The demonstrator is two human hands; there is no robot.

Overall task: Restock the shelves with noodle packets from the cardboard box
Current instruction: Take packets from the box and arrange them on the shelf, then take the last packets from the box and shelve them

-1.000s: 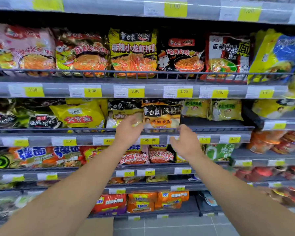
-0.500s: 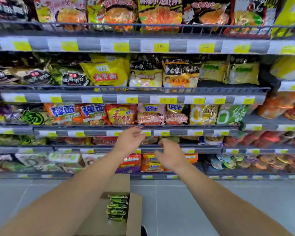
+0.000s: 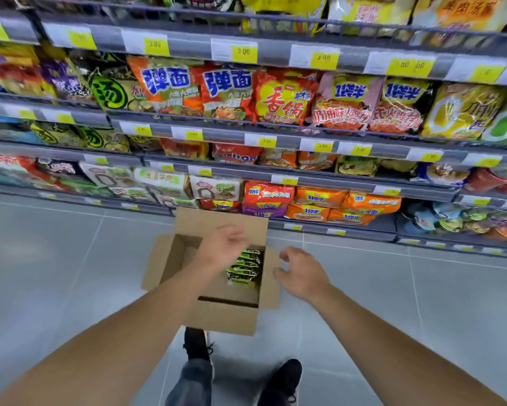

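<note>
An open cardboard box (image 3: 225,317) sits on the grey floor in front of the shelves. A row of green and black noodle packets (image 3: 245,268) stands on edge along its right inner side. My left hand (image 3: 224,244) hovers over the box, just above the packets, fingers curled and holding nothing. My right hand (image 3: 303,272) hangs beside the box's right flap, fingers loosely spread and empty. Shelves (image 3: 275,136) full of noodle packets rise behind the box.
Grey shelf rails with yellow price tags (image 3: 243,52) run across the view. Orange packets (image 3: 316,205) fill the bottom shelf right behind the box. My two black shoes (image 3: 281,379) stand on the tiled floor just in front of the box.
Both hands have come down from the shelf rail to the box on the floor. The view has tilted downward, so the box and my feet now show.
</note>
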